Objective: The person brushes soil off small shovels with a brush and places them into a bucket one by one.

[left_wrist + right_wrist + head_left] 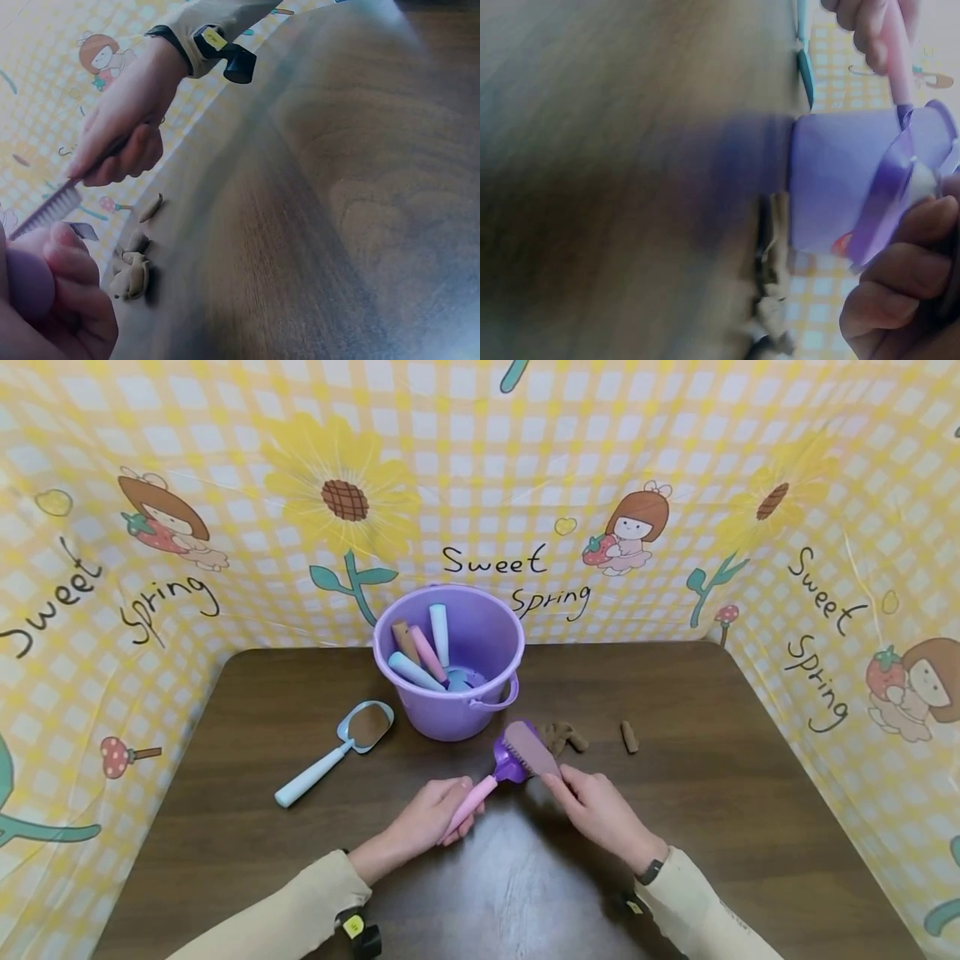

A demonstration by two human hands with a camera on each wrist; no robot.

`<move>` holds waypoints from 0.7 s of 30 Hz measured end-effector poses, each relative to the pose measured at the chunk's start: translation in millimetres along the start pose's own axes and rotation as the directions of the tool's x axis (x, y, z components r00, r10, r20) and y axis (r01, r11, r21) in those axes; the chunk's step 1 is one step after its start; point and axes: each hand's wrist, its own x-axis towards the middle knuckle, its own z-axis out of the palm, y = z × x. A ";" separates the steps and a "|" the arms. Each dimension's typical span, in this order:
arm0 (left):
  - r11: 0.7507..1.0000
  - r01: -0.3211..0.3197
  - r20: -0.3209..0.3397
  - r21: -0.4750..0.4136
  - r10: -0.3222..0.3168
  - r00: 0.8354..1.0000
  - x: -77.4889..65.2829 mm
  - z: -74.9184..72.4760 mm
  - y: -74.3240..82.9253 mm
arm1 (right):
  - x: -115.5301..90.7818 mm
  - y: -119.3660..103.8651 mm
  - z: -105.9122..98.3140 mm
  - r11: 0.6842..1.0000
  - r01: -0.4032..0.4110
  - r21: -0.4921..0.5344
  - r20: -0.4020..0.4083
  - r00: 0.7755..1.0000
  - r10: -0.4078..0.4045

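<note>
My left hand (438,810) grips the pink handle (471,803) of a toy shovel, its purple head (507,766) raised in front of the bucket. My right hand (600,810) holds a mauve-backed brush (531,750), which overlaps the shovel head. Pale bristles show on the brush (49,211) in the left wrist view. From the right wrist, the purple shovel head (885,199) appears beside the right fingers (911,274); exact contact between bristles and shovel is hidden. Just behind the brush lie brown clay-like lumps (557,737).
A purple bucket (442,714) stands at the table's back, with several blue, pink and brown handles inside. To its left lies a blue-handled tool (309,781) with a ring-shaped head. One brown stick-like piece (629,737) sits right of the lumps. Patterned cloth (480,460) surrounds the table.
</note>
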 end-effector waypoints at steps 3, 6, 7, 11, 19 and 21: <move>0.997 -0.009 -0.031 0.074 0.011 0.999 -0.5 -0.3 0.0 | 1.2 -7.0 -2.1 0.997 0.067 -0.036 0.033 0.997 -0.066; 0.992 -0.005 -0.045 0.127 0.011 0.999 -1.9 -1.4 -0.9 | 2.7 -6.6 -3.5 0.994 0.069 -0.089 0.008 0.998 -0.068; 0.990 -0.005 -0.043 0.141 0.011 0.999 -2.6 -1.7 -1.1 | 3.1 -5.0 -3.9 0.993 0.055 -0.104 -0.009 0.998 -0.056; 0.986 -0.008 -0.022 0.169 0.012 1.000 -4.3 -1.7 -0.7 | 2.4 5.1 -5.4 0.991 -0.049 -0.120 -0.073 0.996 0.041; 0.993 -0.033 0.024 0.115 0.030 0.999 -0.4 -0.3 2.2 | -3.8 8.2 0.2 0.998 0.045 -0.048 0.016 0.999 -0.045; 0.996 -0.026 0.027 0.081 0.024 0.999 0.4 -0.3 2.8 | -4.4 7.3 2.1 0.997 0.073 -0.032 0.059 0.996 -0.071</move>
